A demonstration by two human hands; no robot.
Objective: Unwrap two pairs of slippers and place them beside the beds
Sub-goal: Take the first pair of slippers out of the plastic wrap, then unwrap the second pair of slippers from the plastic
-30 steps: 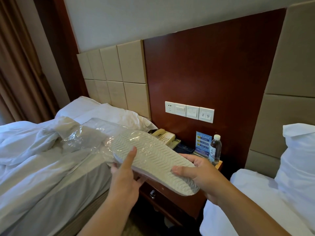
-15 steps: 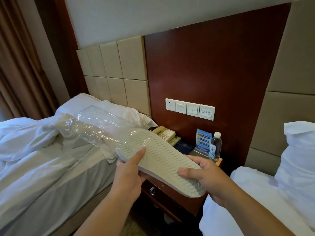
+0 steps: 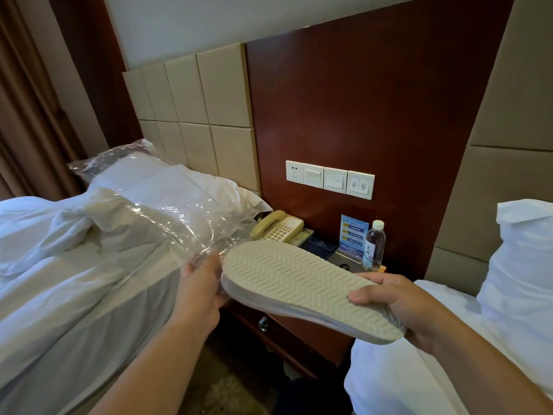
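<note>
Slippers [image 3: 299, 289]: pale, ribbed sole facing up, held level in the air over the gap between the two beds, in front of the nightstand; toe end toward the left bed, heel end toward the right bed. Whether one slipper or a stacked pair, cannot tell.
Plastic wrapper [image 3: 167, 217]: clear, crinkled film, stretched from the toe end of the slippers up and away over the left bed, its far end in front of the left pillow. The sole lies bare of it.
Left hand [image 3: 200, 292]: at the toe end, fingers closed on the near end of the plastic wrapper, thumb up beside the toe edge.
Right hand [image 3: 401, 307]: grips the heel end, thumb pressed on the sole, fingers curled underneath.
Left bed [image 3: 74, 280]: white bedding, rumpled; white pillow [image 3: 191, 187] at its head.
Right bed [image 3: 404, 384]: white sheet, upright white pillow [image 3: 523, 259] at the right edge.
Nightstand [image 3: 299, 333]: dark wood, between the beds, metal drawer knob [image 3: 263, 323] on the front.
On the nightstand: beige telephone [image 3: 279, 227] at left; blue printed card [image 3: 353, 235] standing at the back; water bottle [image 3: 375, 247], white cap, upright just right of the card.
Wall: dark wood panel [image 3: 374, 100] carrying a row of white switch plates [image 3: 329, 179]; beige padded headboard [image 3: 209, 97] behind the left bed.
Far left: brown curtain [image 3: 27, 115].
</note>
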